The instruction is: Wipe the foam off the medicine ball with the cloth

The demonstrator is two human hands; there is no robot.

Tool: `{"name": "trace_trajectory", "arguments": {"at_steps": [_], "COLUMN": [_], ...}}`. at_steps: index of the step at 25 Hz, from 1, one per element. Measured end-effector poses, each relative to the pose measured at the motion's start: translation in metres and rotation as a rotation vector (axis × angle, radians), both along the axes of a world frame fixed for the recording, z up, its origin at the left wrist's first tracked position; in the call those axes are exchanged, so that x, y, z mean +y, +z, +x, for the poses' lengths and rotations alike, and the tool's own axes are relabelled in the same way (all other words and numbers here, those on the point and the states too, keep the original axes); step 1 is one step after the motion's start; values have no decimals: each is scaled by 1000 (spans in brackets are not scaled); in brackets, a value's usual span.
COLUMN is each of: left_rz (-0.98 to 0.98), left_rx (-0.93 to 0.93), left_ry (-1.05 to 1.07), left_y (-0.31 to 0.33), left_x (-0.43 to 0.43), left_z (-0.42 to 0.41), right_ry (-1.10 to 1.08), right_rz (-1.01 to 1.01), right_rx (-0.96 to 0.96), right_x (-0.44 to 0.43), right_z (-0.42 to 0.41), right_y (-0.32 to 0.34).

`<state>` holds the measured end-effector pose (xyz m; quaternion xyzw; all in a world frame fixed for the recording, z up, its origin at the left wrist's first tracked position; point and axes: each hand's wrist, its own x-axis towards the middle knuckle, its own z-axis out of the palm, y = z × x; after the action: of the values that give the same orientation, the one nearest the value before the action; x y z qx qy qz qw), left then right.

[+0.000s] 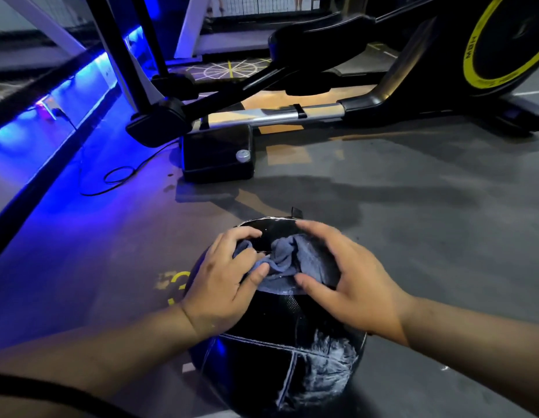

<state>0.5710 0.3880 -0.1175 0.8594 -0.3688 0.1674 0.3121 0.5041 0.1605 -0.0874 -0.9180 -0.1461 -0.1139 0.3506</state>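
On the grey floor [413,206], near the person, both the left hand [223,282] and right hand [346,282] hold a bunched blue cloth [284,260] on the round black medicine ball [262,366], which might roll away, leaving white foam [325,366] near its right side.

A: Where's my medicine ball [262,369]?
B: Black, stitched, on the floor. White foam [328,360] streaks its lower right panel; the crumpled blue-grey cloth [287,262] sits on top.
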Motion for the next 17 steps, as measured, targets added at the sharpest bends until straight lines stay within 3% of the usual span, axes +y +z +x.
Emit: {"name": "trace_trajectory", "arguments": {"at_steps": [3, 6, 11, 13, 17], "left_rz": [-89, -199, -254, -170, 216], "left_rx": [0, 36, 132, 139, 60], "left_ry": [65, 82, 63, 29, -82], "left_y": [1, 1, 23, 31, 21], "left_x": [-6, -2, 2, -4, -8], "left_z": [0, 2, 7, 6, -10], "right_ry": [-262, -255, -356, -401, -245], "right_rz": [45, 192, 449, 704, 1296], "right_rx": [121, 275, 172, 197, 492], "right_x": [-15, -19, -13, -14, -1], "right_z": [-11, -20, -7, 4, 20], "right_y": [-15, -22, 8, 28, 68]}}
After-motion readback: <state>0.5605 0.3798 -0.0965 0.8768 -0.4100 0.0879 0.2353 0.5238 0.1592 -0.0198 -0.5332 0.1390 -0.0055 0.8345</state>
